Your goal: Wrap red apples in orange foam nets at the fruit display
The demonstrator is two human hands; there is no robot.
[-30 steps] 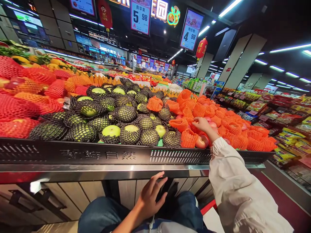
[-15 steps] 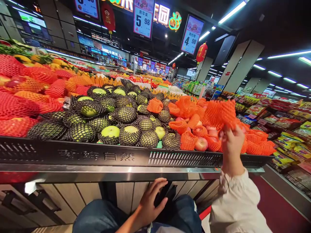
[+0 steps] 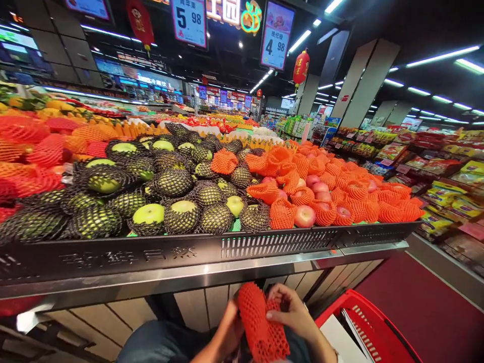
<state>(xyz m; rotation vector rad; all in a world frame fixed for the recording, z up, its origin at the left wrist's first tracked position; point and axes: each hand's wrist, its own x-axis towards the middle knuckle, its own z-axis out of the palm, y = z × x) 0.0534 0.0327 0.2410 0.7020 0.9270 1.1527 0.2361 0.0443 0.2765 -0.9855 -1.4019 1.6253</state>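
Observation:
In front of my lap, low in the head view, an orange-red foam fruit net [image 3: 252, 315] is held between both hands. It looks doubled, or like two sleeves side by side; I cannot tell which. My left hand [image 3: 227, 327] grips its left side, with the fingers mostly hidden behind the mesh. With thumb and fingers closed, my right hand [image 3: 290, 311] pinches the upper right part. Whether anything is inside the net is hidden. Beyond the hands, red apples [image 3: 304, 216] in similar orange nets lie heaped on the display, beside green fruit [image 3: 148, 214] in black nets.
A black slotted rail [image 3: 272, 243] and a metal ledge [image 3: 204, 270] edge the fruit stand. A red shopping basket [image 3: 378, 322] with a white item in it stands at lower right. Packaged snacks [image 3: 446, 194] fill shelves on the right. Price signs [image 3: 278, 35] hang overhead.
My right hand has brought the orange foam net from above the apples down to my lap. My left hand, open before, now holds it too. The view has shifted right, showing the red basket.

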